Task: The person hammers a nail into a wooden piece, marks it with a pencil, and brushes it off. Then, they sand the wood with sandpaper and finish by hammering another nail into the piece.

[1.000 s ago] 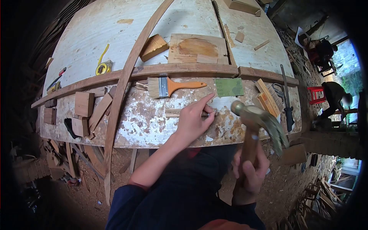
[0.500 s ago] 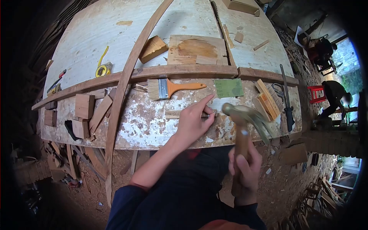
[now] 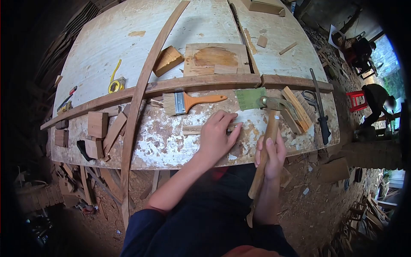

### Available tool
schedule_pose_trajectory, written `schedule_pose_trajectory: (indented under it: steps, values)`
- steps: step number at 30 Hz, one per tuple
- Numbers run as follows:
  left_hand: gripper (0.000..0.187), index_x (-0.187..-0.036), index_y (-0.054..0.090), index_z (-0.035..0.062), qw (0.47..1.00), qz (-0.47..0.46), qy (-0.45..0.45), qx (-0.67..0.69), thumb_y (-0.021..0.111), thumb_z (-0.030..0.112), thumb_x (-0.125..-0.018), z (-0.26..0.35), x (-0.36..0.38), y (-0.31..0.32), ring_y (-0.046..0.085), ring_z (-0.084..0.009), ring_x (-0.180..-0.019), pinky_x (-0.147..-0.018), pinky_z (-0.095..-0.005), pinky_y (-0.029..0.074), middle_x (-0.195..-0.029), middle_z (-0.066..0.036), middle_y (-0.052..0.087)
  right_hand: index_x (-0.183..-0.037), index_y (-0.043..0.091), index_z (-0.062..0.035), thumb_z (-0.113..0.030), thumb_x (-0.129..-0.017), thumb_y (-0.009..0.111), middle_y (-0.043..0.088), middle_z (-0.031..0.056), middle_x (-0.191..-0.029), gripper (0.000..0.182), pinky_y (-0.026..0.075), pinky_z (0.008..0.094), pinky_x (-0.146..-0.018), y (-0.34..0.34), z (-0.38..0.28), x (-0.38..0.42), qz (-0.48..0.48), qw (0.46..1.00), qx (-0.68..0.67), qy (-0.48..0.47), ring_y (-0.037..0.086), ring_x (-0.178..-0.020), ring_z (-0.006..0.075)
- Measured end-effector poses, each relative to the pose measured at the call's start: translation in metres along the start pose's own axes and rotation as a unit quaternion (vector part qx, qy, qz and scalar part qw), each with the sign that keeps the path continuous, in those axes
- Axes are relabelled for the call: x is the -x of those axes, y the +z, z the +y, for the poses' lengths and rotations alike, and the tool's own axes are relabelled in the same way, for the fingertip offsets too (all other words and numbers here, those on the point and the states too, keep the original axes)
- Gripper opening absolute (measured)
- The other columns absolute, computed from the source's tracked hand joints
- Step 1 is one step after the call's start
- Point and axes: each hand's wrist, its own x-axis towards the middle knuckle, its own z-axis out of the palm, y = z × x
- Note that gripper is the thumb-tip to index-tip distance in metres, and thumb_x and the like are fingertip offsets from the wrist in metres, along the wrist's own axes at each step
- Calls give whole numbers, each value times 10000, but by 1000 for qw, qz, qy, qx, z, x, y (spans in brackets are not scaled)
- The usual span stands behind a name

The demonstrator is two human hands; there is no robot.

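Observation:
My left hand (image 3: 216,136) is over a short, thin strip of wood (image 3: 193,129) lying on the worn bench. Its fingers and thumb curl around the strip's right part; most of the grip is hidden beneath the palm. My right hand (image 3: 272,156) is closed around the wooden handle of a claw hammer (image 3: 270,128). The hammer's metal head points away from me, above the bench near a green sheet of sandpaper (image 3: 247,99). Beyond my left hand lies a wide paintbrush (image 3: 201,100) with an orange handle.
A long beam (image 3: 205,81) runs across the bench, crossed by a curved strip (image 3: 143,85). Wood blocks (image 3: 97,124) and a tape measure (image 3: 115,85) are at left. On the right lie a wooden-backed brush (image 3: 299,111) and a long dark tool (image 3: 321,115). Other people (image 3: 376,103) sit farther right.
The hammer head has moved away from me and now looks sharper. My left index finger, stretched out before, has come down and curled. The whole view has shifted slightly.

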Motion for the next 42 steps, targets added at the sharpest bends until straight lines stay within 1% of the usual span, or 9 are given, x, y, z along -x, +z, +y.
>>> schedule_pose_trajectory:
  steps: [4, 9, 13, 16, 19, 22, 34, 38, 42]
  values:
    - [195, -1043, 800, -10, 1000, 4, 9, 11, 845, 130, -916, -3, 2, 0, 721, -330, -861, -780, -429, 595, -963, -129, 719, -1708, 322, 28, -120, -1152, 519, 596, 65, -886, 608, 443, 221, -463, 6, 15, -7, -26, 999, -15, 11, 533, -539, 73]
    - [135, -1041, 825, -12, 999, -21, 28, 0, 805, 64, -932, 2, 0, -3, 726, -320, -859, -782, -416, 582, -944, -138, 738, -1706, 335, 36, -94, -1145, 540, 602, 37, -872, 611, 433, 218, -477, 13, 13, -13, -18, 999, 20, 19, 523, -544, 56]
    - [142, -1060, 823, -19, 999, -37, 26, -10, 779, 59, -950, 4, 2, -2, 709, -322, -869, -798, -424, 572, -954, -136, 740, -1700, 350, 41, -75, -1139, 560, 605, 26, -868, 611, 435, 217, -494, 12, 15, -14, 1, 1000, 20, 23, 524, -555, 48]
    - [170, -1098, 817, -21, 998, -51, 36, -10, 756, 57, -960, 7, 3, -5, 709, -332, -892, -804, -423, 571, -975, -147, 741, -1697, 361, 43, -68, -1133, 580, 613, 20, -874, 615, 443, 216, -503, 11, 18, -13, -10, 998, 58, 15, 528, -567, 40]
    - [188, -1115, 798, -23, 997, -63, 43, -20, 745, 65, -957, 6, 3, -6, 701, -328, -934, -835, -432, 584, -1000, -131, 714, -1694, 369, 44, -67, -1125, 603, 624, 10, -883, 625, 443, 218, -502, 13, 17, -12, -14, 998, 55, 29, 528, -573, 30]
    - [190, -1129, 795, -20, 996, -78, 30, -9, 718, 42, -966, 7, 2, -8, 694, -359, -921, -828, -443, 562, -994, -160, 732, -1698, 362, 41, -73, -1125, 612, 629, 0, -887, 636, 443, 217, -504, 14, 19, -13, -16, 997, 75, 28, 526, -574, 25]
    - [154, -1094, 769, -18, 995, -97, 23, -3, 685, 17, -969, 10, 2, -12, 690, -367, -938, -855, -450, 555, -1001, -161, 717, -1705, 374, 19, -72, -1107, 644, 624, -22, -848, 662, 446, 217, -517, 19, 20, -13, -14, 991, 129, 27, 518, -590, 12]
    - [135, -1059, 776, -4, 995, -81, 33, 39, 786, 41, -932, -1, 2, -11, 741, -324, -934, -826, -407, 594, -1028, -145, 743, -1703, 382, 13, -71, -1105, 645, 633, -22, -841, 659, 465, 220, -524, 22, 19, -14, -10, 992, 125, 28, 537, -595, 14]
    - [259, -1034, 777, 9, 991, -93, 42, 84, 924, 73, -831, -4, -2, -22, 775, -285, -972, -821, -372, 618, -1076, -129, 763, -1701, 387, 9, -72, -1107, 642, 664, -6, -862, 651, 485, 222, -535, 25, 18, -14, 2, 993, 119, 29, 556, -598, 21]
